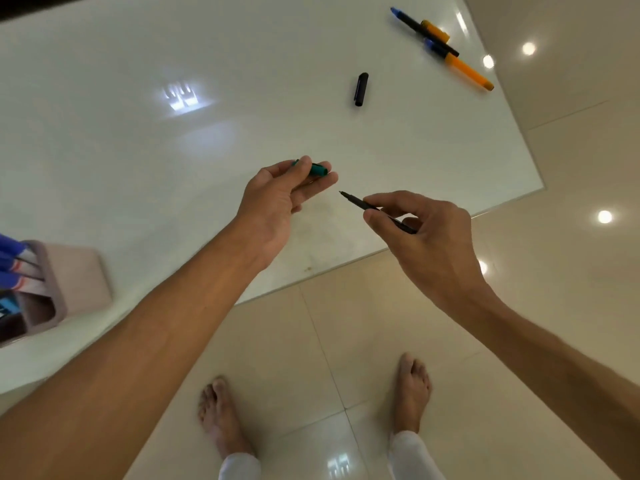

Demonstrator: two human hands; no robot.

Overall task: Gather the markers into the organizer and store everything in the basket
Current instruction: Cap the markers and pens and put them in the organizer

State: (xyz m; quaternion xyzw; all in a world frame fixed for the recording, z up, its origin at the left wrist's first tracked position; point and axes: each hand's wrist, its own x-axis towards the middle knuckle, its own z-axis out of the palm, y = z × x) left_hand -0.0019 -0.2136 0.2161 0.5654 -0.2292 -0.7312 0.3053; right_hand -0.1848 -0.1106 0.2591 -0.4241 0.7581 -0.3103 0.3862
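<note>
My left hand pinches a green marker cap between thumb and fingers above the white table. My right hand grips a thin black uncapped marker, its tip pointing left toward the cap with a small gap between them. A loose black cap lies on the table further back. At the far right corner lie a blue-and-black marker and an orange marker, crossing each other. The pink organizer stands at the left edge with several blue markers in it.
The table's corner and right edge lie close to my right hand. Glossy beige floor tiles and my bare feet are below. No basket is in view.
</note>
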